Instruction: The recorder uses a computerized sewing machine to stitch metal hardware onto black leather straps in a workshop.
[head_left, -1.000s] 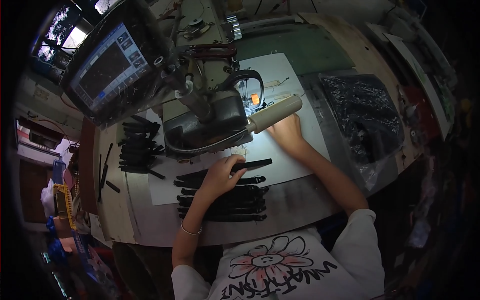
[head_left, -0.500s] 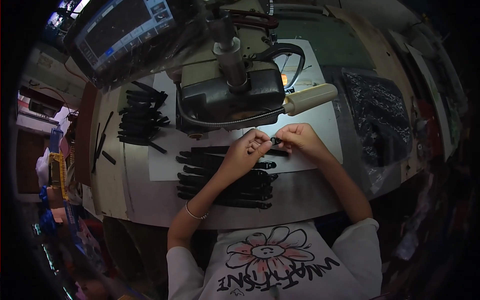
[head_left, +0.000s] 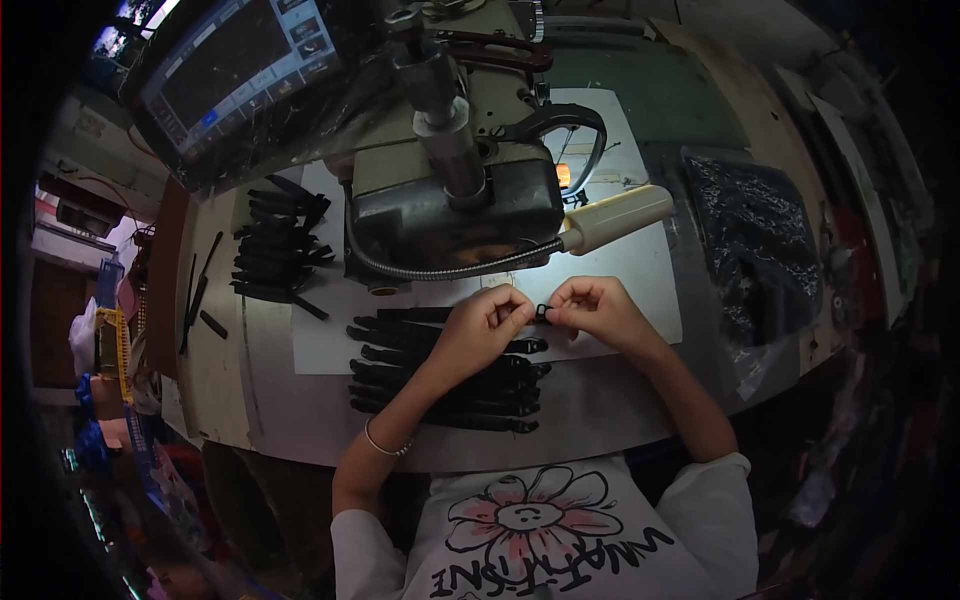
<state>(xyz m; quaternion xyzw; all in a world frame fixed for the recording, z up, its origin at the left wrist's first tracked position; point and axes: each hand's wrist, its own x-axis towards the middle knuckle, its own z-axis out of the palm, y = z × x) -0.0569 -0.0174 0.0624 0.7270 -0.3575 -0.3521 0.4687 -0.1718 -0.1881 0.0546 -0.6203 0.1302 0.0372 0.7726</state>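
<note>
A small black buckle shows in the narrow gap between my hands, over the white sheet. My left hand pinches its left side with the fingers curled. My right hand grips the other side between thumb and fingertips. Whether a strap runs from the buckle into either palm is hidden by the fingers. Below my left wrist lies a row of black straps with dark fittings at their right ends. One flat black strap at the row's far side passes behind my left hand.
The sewing machine head stands just beyond my hands, with a cream lamp at its right. More black straps are heaped at left, beside loose strips. A clear plastic bag with dark contents lies right. A screen hangs upper left.
My hands have come slightly nearer to my body and a little apart, so the buckle now shows between them. The view has shifted slightly.
</note>
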